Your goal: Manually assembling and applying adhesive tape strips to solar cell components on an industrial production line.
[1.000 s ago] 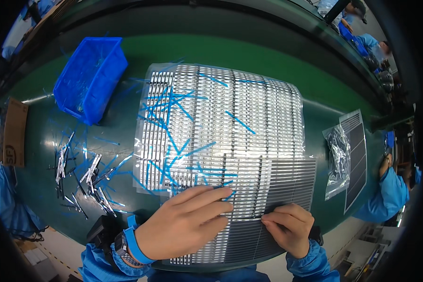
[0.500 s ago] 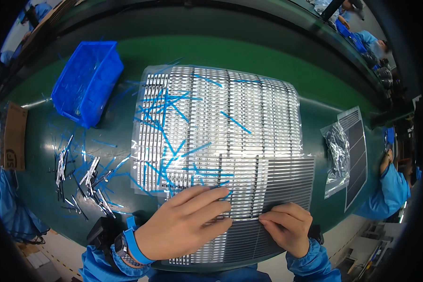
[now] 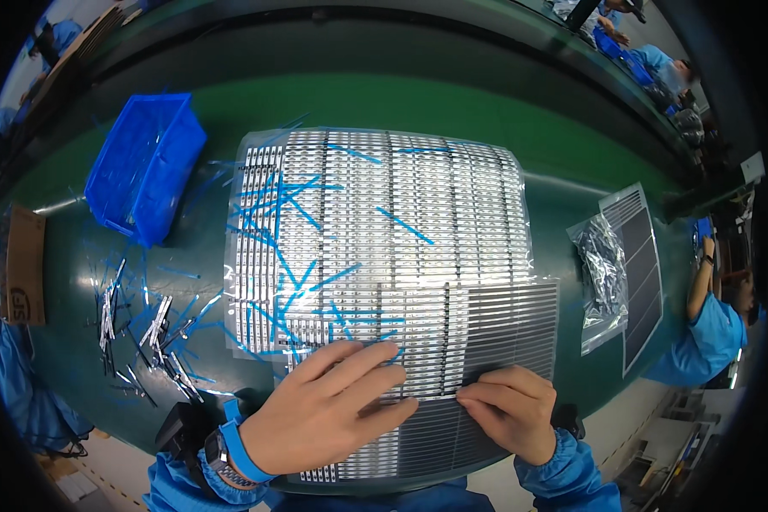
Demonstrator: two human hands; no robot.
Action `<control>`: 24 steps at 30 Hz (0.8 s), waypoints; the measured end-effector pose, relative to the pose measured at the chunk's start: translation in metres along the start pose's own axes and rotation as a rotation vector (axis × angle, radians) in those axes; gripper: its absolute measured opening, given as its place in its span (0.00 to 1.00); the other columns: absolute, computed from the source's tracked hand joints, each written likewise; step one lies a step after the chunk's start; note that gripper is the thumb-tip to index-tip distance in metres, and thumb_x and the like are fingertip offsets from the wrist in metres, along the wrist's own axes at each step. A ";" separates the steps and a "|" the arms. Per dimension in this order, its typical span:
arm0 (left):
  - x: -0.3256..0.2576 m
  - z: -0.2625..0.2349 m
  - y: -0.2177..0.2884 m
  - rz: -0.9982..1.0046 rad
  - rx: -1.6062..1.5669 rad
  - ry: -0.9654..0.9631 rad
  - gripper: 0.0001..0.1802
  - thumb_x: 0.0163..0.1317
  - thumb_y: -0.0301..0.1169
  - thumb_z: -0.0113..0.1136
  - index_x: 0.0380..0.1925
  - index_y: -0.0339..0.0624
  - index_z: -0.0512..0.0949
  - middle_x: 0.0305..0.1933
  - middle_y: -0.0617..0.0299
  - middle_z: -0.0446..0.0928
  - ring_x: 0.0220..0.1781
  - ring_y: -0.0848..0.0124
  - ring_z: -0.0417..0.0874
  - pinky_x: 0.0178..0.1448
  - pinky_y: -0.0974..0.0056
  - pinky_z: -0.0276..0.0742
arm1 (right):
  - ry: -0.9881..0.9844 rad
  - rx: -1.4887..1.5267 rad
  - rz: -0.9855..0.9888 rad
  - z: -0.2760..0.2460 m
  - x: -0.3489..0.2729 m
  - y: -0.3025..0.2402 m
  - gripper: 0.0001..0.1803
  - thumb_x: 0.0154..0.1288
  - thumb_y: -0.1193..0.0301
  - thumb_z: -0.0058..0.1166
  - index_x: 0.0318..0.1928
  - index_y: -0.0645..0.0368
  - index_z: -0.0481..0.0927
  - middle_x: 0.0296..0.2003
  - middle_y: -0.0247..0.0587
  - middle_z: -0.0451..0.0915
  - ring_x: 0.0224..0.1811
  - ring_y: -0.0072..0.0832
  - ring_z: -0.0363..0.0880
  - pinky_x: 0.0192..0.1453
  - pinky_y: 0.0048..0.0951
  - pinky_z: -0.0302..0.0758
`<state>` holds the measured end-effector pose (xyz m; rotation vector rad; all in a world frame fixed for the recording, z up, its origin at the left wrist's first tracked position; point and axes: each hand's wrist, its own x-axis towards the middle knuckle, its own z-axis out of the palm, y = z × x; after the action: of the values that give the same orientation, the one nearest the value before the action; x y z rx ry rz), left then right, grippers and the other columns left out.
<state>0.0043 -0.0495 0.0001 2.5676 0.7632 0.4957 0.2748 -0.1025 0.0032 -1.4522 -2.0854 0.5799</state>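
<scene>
Panel: large silvery sheet of thin metal strips [image 3: 384, 256] lies flat on the green bench top [image 3: 486, 111]; every place below is given relative to it.
Progress: judged from the layout, many strips are already out, since loose metal strips [image 3: 141, 328] and blue film slivers [image 3: 286, 213] lie scattered at its left edge and across its left half; most of the rows look intact, so the larger share seems left to do.
Left hand [image 3: 328, 410]: rests palm down on the near edge of the panel, fingers spread wide and flat, pressing the sheet rather than gripping anything; a blue wrist strap sits at the cuff.
Right hand [image 3: 512, 410]: at the near right corner, fingers curled close together, tips pinching at the edge of a strip row; whether a strip is actually caught between them I cannot tell.
Blue bin [image 3: 145, 166]: well off the far left corner, apart from the panel.
Clear bag of small parts [image 3: 606, 273]: beyond the right edge, lying partly on a dark ribbed sheet [image 3: 640, 273].
Co-worker's arm [image 3: 708, 290]: farther right again, in a blue sleeve, away from the panel.
</scene>
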 end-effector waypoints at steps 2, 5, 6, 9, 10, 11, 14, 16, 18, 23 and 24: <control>-0.001 -0.001 0.001 -0.005 -0.001 -0.012 0.17 0.60 0.33 0.63 0.48 0.61 0.89 0.53 0.65 0.77 0.66 0.62 0.76 0.68 0.54 0.70 | -0.002 0.004 0.003 0.000 0.000 0.000 0.12 0.52 0.75 0.75 0.39 0.55 0.91 0.34 0.35 0.84 0.30 0.28 0.83 0.31 0.28 0.80; 0.000 0.000 0.001 -0.003 0.002 -0.032 0.18 0.60 0.33 0.62 0.50 0.61 0.89 0.54 0.65 0.77 0.67 0.62 0.75 0.68 0.54 0.70 | 0.004 0.013 0.006 0.000 -0.001 0.001 0.12 0.52 0.75 0.75 0.39 0.55 0.91 0.35 0.35 0.84 0.30 0.28 0.84 0.32 0.28 0.81; 0.000 0.002 0.001 -0.011 -0.003 -0.035 0.18 0.60 0.33 0.62 0.50 0.62 0.89 0.53 0.66 0.77 0.67 0.62 0.75 0.68 0.54 0.70 | -0.002 0.015 0.011 0.000 -0.001 0.001 0.12 0.52 0.75 0.75 0.39 0.55 0.91 0.35 0.35 0.84 0.30 0.28 0.84 0.32 0.28 0.81; 0.001 0.002 0.002 -0.017 0.000 -0.037 0.19 0.61 0.34 0.62 0.51 0.64 0.88 0.53 0.66 0.76 0.67 0.62 0.75 0.67 0.54 0.70 | 0.018 0.018 0.025 0.003 -0.002 0.001 0.13 0.49 0.76 0.76 0.38 0.53 0.91 0.34 0.34 0.84 0.30 0.28 0.83 0.32 0.27 0.80; 0.001 0.002 0.002 -0.019 0.005 -0.037 0.19 0.60 0.34 0.63 0.51 0.65 0.88 0.53 0.67 0.76 0.66 0.62 0.75 0.67 0.54 0.70 | 0.039 0.022 0.034 0.004 -0.003 0.001 0.14 0.45 0.76 0.77 0.37 0.52 0.91 0.32 0.34 0.84 0.29 0.27 0.83 0.31 0.27 0.79; 0.001 0.003 0.002 -0.016 0.007 -0.034 0.19 0.60 0.34 0.63 0.51 0.65 0.88 0.53 0.67 0.76 0.66 0.62 0.75 0.67 0.54 0.70 | 0.042 0.018 0.032 0.004 -0.003 0.001 0.14 0.45 0.76 0.77 0.37 0.52 0.91 0.32 0.34 0.84 0.29 0.27 0.83 0.31 0.27 0.79; 0.002 0.005 0.002 0.001 0.069 -0.014 0.19 0.58 0.42 0.69 0.52 0.66 0.88 0.51 0.68 0.77 0.65 0.63 0.76 0.66 0.55 0.71 | 0.049 0.032 0.022 0.003 -0.002 0.002 0.14 0.46 0.76 0.77 0.37 0.52 0.91 0.32 0.34 0.84 0.29 0.28 0.83 0.31 0.27 0.79; 0.003 0.004 0.005 -0.007 0.070 -0.008 0.20 0.57 0.43 0.70 0.52 0.66 0.88 0.51 0.68 0.77 0.64 0.63 0.76 0.66 0.55 0.71 | 0.022 0.065 0.003 0.002 -0.002 0.003 0.12 0.52 0.75 0.75 0.39 0.55 0.90 0.34 0.34 0.84 0.30 0.27 0.84 0.32 0.27 0.81; 0.005 0.005 0.007 -0.013 0.085 0.004 0.22 0.54 0.46 0.72 0.52 0.67 0.88 0.50 0.68 0.77 0.64 0.62 0.76 0.66 0.54 0.71 | 0.032 0.062 -0.005 0.003 -0.002 0.004 0.12 0.52 0.75 0.75 0.39 0.55 0.90 0.34 0.34 0.85 0.30 0.27 0.84 0.31 0.27 0.81; 0.004 0.004 0.009 -0.024 0.070 -0.019 0.24 0.53 0.50 0.72 0.53 0.69 0.87 0.51 0.68 0.76 0.65 0.62 0.75 0.67 0.52 0.71 | 0.043 0.054 -0.014 0.003 -0.003 0.003 0.12 0.53 0.75 0.75 0.39 0.54 0.91 0.34 0.34 0.85 0.30 0.27 0.84 0.31 0.26 0.81; 0.005 0.004 0.009 -0.026 0.062 -0.031 0.25 0.53 0.53 0.72 0.54 0.71 0.87 0.51 0.69 0.76 0.65 0.62 0.74 0.67 0.52 0.70 | 0.045 0.053 -0.005 0.003 -0.004 0.003 0.12 0.53 0.74 0.75 0.39 0.55 0.91 0.34 0.34 0.85 0.30 0.27 0.84 0.31 0.26 0.81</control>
<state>0.0136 -0.0545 0.0015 2.6120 0.8123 0.4291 0.2762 -0.1051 -0.0011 -1.4171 -2.0240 0.5908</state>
